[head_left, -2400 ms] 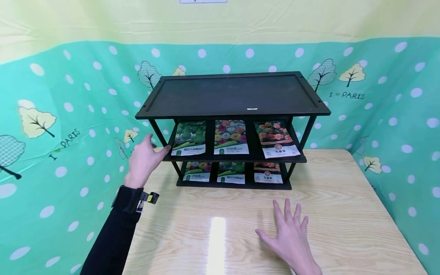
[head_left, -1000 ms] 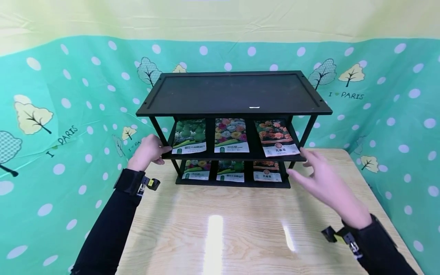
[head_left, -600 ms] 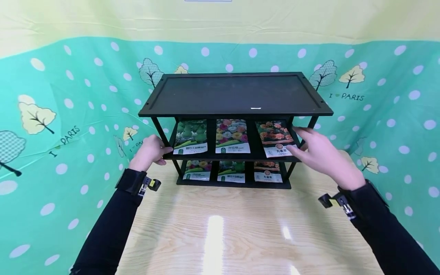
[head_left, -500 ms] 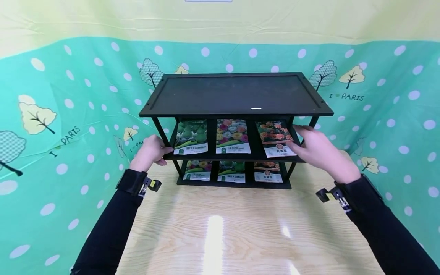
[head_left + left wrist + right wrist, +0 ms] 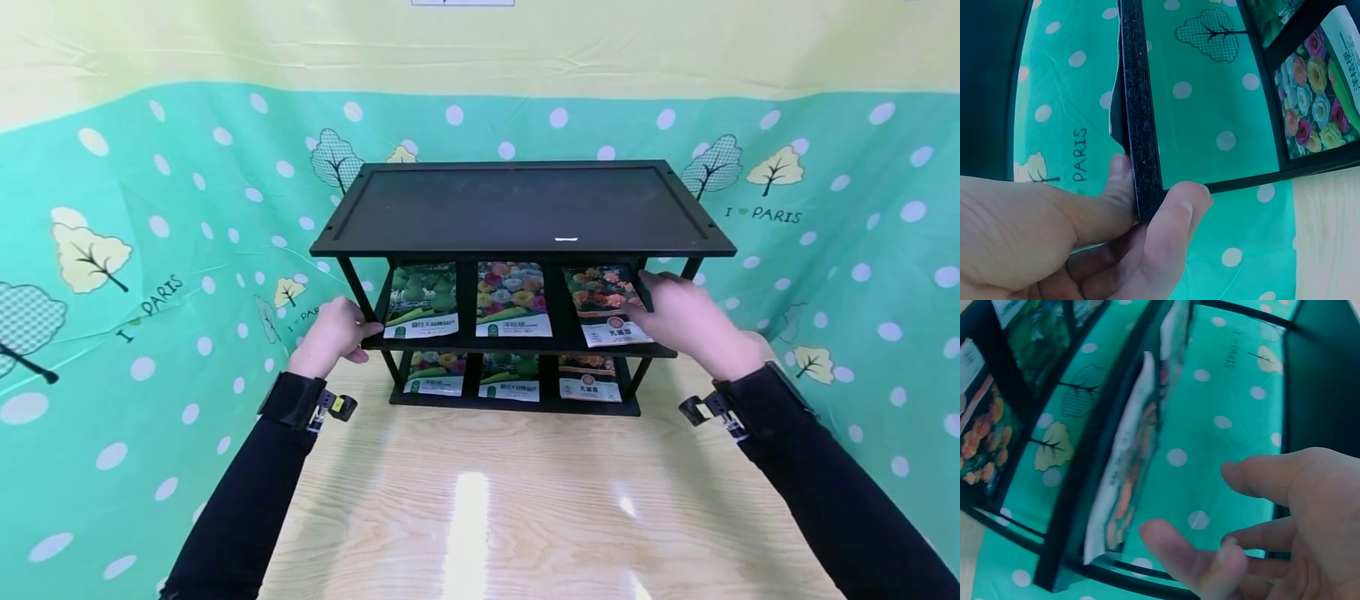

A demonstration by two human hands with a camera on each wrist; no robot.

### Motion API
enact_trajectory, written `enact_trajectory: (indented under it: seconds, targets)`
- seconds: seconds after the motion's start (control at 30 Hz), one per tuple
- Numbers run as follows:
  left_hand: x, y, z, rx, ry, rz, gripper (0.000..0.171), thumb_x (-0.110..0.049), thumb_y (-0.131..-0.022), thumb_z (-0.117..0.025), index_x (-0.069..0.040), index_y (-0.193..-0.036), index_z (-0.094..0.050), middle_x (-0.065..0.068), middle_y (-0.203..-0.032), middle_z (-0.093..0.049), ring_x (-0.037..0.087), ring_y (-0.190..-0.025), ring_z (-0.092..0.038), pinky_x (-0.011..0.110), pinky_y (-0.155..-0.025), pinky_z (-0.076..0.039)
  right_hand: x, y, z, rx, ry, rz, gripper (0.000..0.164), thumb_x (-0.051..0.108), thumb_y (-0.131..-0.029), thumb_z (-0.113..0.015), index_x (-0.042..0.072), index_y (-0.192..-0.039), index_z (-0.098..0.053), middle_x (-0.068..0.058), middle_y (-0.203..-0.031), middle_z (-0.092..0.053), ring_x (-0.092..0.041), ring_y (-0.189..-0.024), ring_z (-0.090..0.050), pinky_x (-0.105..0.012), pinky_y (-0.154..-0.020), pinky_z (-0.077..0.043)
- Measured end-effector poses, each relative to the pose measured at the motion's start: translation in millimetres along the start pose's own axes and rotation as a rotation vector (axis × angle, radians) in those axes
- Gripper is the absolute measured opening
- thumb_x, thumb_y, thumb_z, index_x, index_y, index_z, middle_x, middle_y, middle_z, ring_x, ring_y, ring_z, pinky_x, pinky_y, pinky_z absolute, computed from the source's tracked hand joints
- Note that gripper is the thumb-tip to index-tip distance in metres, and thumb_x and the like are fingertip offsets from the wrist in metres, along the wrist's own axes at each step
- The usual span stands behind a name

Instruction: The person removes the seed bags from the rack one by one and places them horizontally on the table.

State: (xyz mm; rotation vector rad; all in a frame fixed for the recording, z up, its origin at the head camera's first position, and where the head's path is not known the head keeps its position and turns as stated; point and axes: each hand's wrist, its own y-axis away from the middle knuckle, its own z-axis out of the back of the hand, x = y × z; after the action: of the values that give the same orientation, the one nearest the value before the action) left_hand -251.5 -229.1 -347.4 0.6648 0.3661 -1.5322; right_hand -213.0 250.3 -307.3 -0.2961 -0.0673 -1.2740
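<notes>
Black rack (image 5: 517, 208), upper centre: could skew or slide, judging by one-sided hold, if left hand (image 5: 333, 333) tugs. Orange-flower packet (image 5: 606, 292), right of centre, lies askew by front edge of middle shelf (image 5: 467, 312); brush from right hand (image 5: 686, 321) could tip it off. Left thumb and fingers pinch shelf's left end. Right fingers apart, thumb overlapping packet's right edge; contact unclear.
</notes>
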Motion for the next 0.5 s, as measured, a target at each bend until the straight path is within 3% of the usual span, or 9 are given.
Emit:
enact_trajectory:
  seconds: [0.1, 0.23, 0.3, 0.5]
  targets:
    - [-0.8, 0.4, 1.0, -0.001, 0.003, 0.005, 0.028, -0.017, -0.103, -0.065, 0.009, -0.102, -0.075, 0.024, -0.082, -0.074, 0.016, -0.053, -0.071, 0.032, -0.057, -0.06, -2, -2, -4, 0.056, 0.019, -0.012, 0.038, 0.025, -0.1, -0.065, -0.008, -0.119, -0.061, -0.003, -0.063, -0.046, -0.019, -0.052, -0.047, -0.033, -0.051, -0.035]
    - [-0.7, 1.6, 0.4, -0.005, 0.005, 0.001, 0.028, -0.016, -0.103, -0.065, 0.011, -0.103, -0.074, 0.025, -0.083, -0.074, 0.016, -0.052, -0.071, 0.032, -0.056, -0.06, -3, -2, -6, 0.196, 0.056, -0.073, 0.038, 0.027, -0.101, -0.063, -0.008, -0.117, -0.061, -0.009, -0.074, -0.057, -0.022, -0.059, -0.053, -0.035, -0.054, -0.042]
    - [-0.3, 1.8, -1.1, -0.009, -0.002, -0.003, 0.028, -0.016, -0.103, -0.065, 0.01, -0.102, -0.075, 0.025, -0.082, -0.074, 0.017, -0.052, -0.071, 0.031, -0.055, -0.059, -4, 0, -8, 0.245, 0.085, -0.085, 0.034, 0.028, -0.102, -0.062, -0.005, -0.107, -0.064, -0.009, -0.075, -0.058, -0.021, -0.061, -0.054, -0.034, -0.055, -0.044]
    - [-2.2, 1.7, -2.7, -0.03, -0.021, -0.017, 0.028, -0.016, -0.103, -0.066, 0.01, -0.099, -0.076, 0.025, -0.08, -0.073, 0.017, -0.051, -0.07, 0.031, -0.054, -0.059, -7, 5, -14, 0.231, 0.129, -0.051, 0.032, 0.025, -0.102, -0.061, 0.006, -0.077, -0.06, -0.003, -0.064, -0.048, -0.018, -0.053, -0.047, -0.03, -0.05, -0.035]
